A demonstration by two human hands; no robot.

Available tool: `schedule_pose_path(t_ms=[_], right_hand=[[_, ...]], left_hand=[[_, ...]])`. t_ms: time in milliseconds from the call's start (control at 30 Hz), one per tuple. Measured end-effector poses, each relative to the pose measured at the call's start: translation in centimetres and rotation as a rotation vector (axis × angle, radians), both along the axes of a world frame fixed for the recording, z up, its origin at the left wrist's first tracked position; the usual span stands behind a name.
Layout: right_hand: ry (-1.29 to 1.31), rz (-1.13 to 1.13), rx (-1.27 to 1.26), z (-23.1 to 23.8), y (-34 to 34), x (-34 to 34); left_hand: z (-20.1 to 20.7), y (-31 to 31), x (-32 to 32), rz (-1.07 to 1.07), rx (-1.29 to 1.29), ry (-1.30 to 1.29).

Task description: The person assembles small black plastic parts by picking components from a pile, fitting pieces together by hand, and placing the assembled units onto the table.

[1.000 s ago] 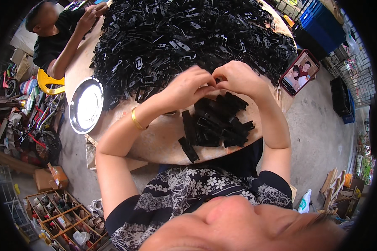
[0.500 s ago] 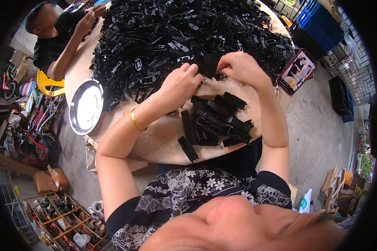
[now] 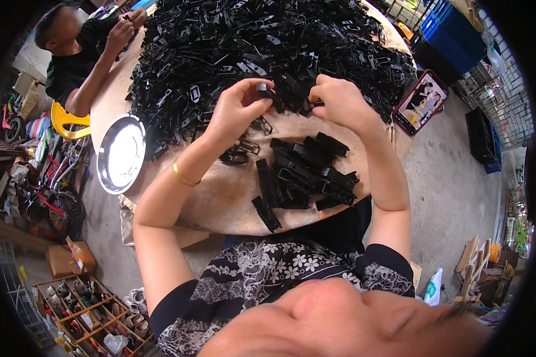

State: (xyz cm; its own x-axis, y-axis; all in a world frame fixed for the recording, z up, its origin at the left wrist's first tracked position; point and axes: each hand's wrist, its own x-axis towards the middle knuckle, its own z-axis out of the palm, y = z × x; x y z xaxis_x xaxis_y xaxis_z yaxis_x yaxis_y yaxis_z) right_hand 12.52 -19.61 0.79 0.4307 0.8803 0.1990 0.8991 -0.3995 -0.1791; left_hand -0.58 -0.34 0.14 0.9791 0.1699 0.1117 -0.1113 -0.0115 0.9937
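Observation:
My left hand (image 3: pixel 239 110), with a gold bangle on its wrist, is raised at the near edge of the heap. Thumb and fingers pinch a small black plastic part (image 3: pixel 265 90). To its right, my right hand (image 3: pixel 342 106) is closed, fingertips curled against the heap's edge; what they hold is hidden. A big heap of black plastic parts (image 3: pixel 220 59) covers the far side of the round table (image 3: pixel 220 205). Closer to me lies a small pile of long black plastic pieces (image 3: pixel 301 172). A few loose black frames (image 3: pixel 237 153) rest below my left forearm's wrist end.
A shiny metal bowl (image 3: pixel 122 153) sits at the table's left edge. A phone with a lit screen (image 3: pixel 421 103) stands at the right edge. Across on the left, another person (image 3: pixel 83 65) handles something small beside a yellow stool (image 3: pixel 70 122). Blue crates (image 3: pixel 452 33) are stacked far right.
My left hand has drawn back slightly left and turned, now showing a black part in its pinch. My right hand has curled tighter at the heap. Loose frames show below my left wrist.

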Motion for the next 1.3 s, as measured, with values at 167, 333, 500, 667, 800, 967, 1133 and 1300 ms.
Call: schedule_pose_path(t_ms=[167,333,500,667,800,967,1133,1300], right_hand=[[0.328,-0.022,0.202,1.7,0.3,-0.2],[0.870,0.121,0.616,0.3,2.3,-2.3],[1.006,-0.007,0.722,0.1,2.9,-3.2],[0.843,-0.102,0.742,-0.7,3.4,-3.2],[0.900,-0.106,0.816,-0.6,3.6,-3.7],[0.869,-0.133,0.842,-1.0,3.9,-4.1],[0.785,-0.095,0.865,-1.8,4.4,-4.5],[0.441,-0.142,0.671,-0.5,3.7,-4.5]], left_hand=[[-0.9,0.3,-0.1,-0.006,-0.097,0.072],[-0.8,-0.6,-0.2,-0.001,-0.152,0.077],[-0.9,-0.9,-0.2,0.112,-0.053,0.057],[-1.1,-0.9,-0.2,0.160,0.057,-0.002],[-0.9,-1.1,-0.3,0.201,0.151,-0.025],[-0.7,-1.2,-0.5,0.212,0.173,-0.017],[-0.8,-1.5,-0.8,0.219,0.169,-0.062],[-0.9,-1.0,-1.0,0.129,0.201,-0.048]])
